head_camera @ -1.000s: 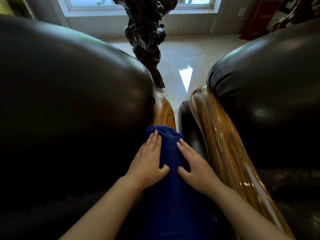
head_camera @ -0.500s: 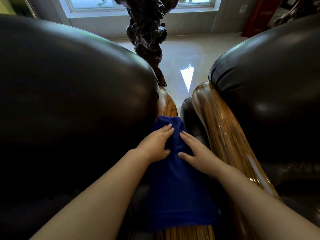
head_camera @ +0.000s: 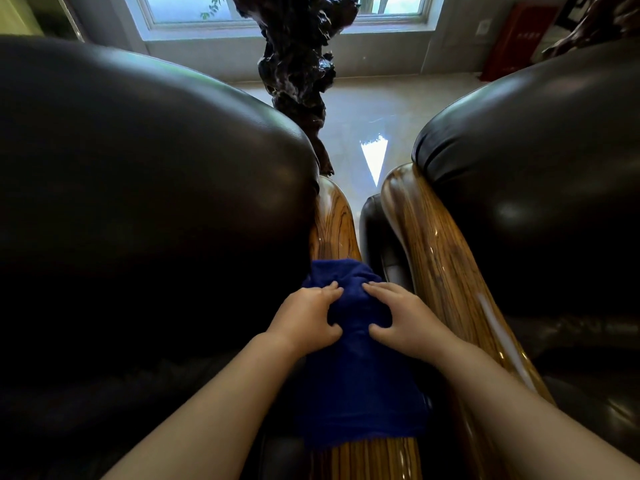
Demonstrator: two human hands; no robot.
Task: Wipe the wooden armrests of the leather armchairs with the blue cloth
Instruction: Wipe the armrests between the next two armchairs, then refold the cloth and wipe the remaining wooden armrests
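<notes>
A blue cloth (head_camera: 356, 382) lies draped over the wooden armrest (head_camera: 334, 223) of the left black leather armchair (head_camera: 145, 209). My left hand (head_camera: 304, 320) and my right hand (head_camera: 403, 320) press side by side on the cloth's far part, fingers curled into the fabric and bunching it. Bare striped wood shows beyond the cloth and below its near edge. The right armchair (head_camera: 540, 174) has its own glossy wooden armrest (head_camera: 440, 265), just right of my right hand and untouched.
A dark gnarled wood sculpture (head_camera: 298, 67) stands on the shiny pale floor (head_camera: 374, 116) beyond the gap between the chairs. A window (head_camera: 194, 8) runs along the back wall. A red cabinet (head_camera: 512, 39) stands at the far right.
Both hands have slid the cloth forward along the left armrest, then drawn back a little. The fingers have gone from flat to curled, bunching the cloth's far end.
</notes>
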